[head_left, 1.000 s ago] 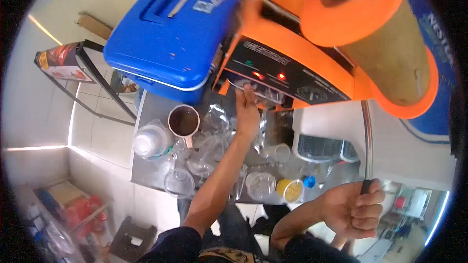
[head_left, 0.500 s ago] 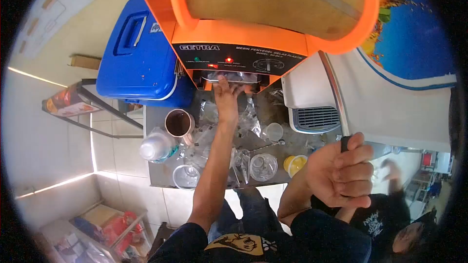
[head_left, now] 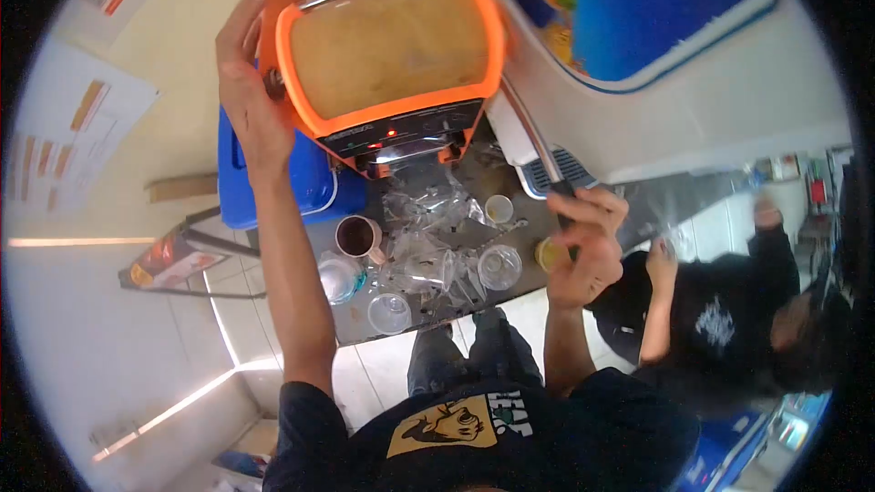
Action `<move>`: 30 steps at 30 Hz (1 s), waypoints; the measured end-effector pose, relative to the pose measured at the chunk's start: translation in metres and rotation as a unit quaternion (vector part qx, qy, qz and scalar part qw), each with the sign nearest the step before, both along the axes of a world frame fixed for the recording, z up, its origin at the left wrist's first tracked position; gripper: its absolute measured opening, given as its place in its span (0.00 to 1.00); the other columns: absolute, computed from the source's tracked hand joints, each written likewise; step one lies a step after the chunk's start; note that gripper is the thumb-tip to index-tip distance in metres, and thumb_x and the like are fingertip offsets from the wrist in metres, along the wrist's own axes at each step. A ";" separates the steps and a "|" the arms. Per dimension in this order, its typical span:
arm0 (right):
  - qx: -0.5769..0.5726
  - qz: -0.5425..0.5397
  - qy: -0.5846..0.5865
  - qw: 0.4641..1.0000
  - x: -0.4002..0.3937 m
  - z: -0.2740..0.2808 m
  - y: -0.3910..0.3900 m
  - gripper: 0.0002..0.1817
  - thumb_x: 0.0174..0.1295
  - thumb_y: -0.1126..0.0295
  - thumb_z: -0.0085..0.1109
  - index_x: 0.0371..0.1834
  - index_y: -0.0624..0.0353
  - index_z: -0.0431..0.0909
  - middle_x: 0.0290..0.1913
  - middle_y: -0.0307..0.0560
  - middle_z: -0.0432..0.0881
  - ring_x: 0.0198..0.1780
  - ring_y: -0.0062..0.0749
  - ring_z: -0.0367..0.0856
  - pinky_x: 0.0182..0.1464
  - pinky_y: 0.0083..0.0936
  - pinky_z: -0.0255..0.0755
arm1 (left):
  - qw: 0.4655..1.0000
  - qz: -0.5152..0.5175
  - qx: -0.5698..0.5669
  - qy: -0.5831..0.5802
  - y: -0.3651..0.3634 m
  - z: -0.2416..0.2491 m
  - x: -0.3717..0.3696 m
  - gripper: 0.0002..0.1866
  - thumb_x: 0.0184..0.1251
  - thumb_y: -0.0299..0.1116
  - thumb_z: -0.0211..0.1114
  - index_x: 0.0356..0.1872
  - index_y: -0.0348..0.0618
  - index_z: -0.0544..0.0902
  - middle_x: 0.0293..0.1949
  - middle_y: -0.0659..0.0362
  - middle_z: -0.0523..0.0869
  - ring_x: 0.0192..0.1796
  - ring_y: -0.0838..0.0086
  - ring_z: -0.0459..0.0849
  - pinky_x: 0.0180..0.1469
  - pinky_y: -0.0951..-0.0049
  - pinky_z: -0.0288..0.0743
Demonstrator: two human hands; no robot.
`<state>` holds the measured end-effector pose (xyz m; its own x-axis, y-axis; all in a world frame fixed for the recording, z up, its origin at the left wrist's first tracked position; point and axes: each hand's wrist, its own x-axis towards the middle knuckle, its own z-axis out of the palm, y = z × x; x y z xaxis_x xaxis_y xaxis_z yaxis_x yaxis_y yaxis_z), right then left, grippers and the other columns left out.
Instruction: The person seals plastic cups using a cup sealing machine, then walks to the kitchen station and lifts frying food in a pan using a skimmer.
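An orange cup-sealing machine point(head_left: 387, 55) stands at the back of a metal counter point(head_left: 428, 301). My left hand point(head_left: 248, 91) is raised against the machine's left side, fingers spread along its edge. My right hand point(head_left: 583, 246) is closed around the black grip of the machine's long metal lever point(head_left: 533, 141), which slants down to the right. A sealed clear cup sits in the machine's slot point(head_left: 406, 157) under its lit red lights.
A blue cooler box point(head_left: 273, 182) sits left of the machine. On the counter lie a brown mug point(head_left: 355, 237), several clear plastic cups point(head_left: 390, 312), crumpled plastic wrap point(head_left: 428, 210) and a yellow lid point(head_left: 547, 255). Another person in black point(head_left: 729, 319) crouches at right.
My left hand left the machine's slot and rose to the machine's left side. My right hand pulled the lever grip lower and nearer the counter. The view tilted back.
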<state>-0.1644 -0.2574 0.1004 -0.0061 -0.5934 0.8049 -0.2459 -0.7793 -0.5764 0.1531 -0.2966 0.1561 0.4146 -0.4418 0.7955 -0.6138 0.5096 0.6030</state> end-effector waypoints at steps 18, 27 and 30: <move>0.336 -0.149 0.459 0.809 0.022 0.070 -0.001 0.21 0.68 0.57 0.52 0.31 0.68 0.76 0.22 0.60 0.80 0.30 0.58 0.82 0.32 0.45 0.77 | 0.976 -0.155 0.040 0.147 -0.023 -0.021 0.002 0.20 0.78 0.47 0.44 0.53 0.38 0.66 0.53 0.53 0.72 0.56 0.64 0.77 0.61 0.60 0.72; 0.393 -0.197 0.420 0.794 0.027 0.064 -0.011 0.20 0.66 0.57 0.55 0.32 0.67 0.75 0.23 0.66 0.78 0.31 0.65 0.78 0.33 0.51 0.70 | 0.988 -0.128 -0.005 0.083 -0.042 -0.025 0.014 0.20 0.76 0.49 0.47 0.47 0.40 0.69 0.44 0.59 0.69 0.48 0.74 0.69 0.56 0.68 0.63; 0.365 -0.198 0.397 0.819 0.025 0.065 -0.018 0.19 0.66 0.57 0.56 0.30 0.66 0.75 0.26 0.66 0.79 0.32 0.65 0.78 0.35 0.50 0.71 | 0.985 -0.135 0.015 0.104 -0.039 -0.018 0.004 0.17 0.76 0.46 0.46 0.46 0.40 0.69 0.44 0.59 0.68 0.47 0.76 0.70 0.49 0.73 0.68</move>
<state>-0.1391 -0.2754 0.1655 0.0384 -0.9960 0.0813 -0.9186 -0.0672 -0.3895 0.1571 -0.3360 0.1377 0.4310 -0.5800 0.6912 -0.3207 0.6176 0.7182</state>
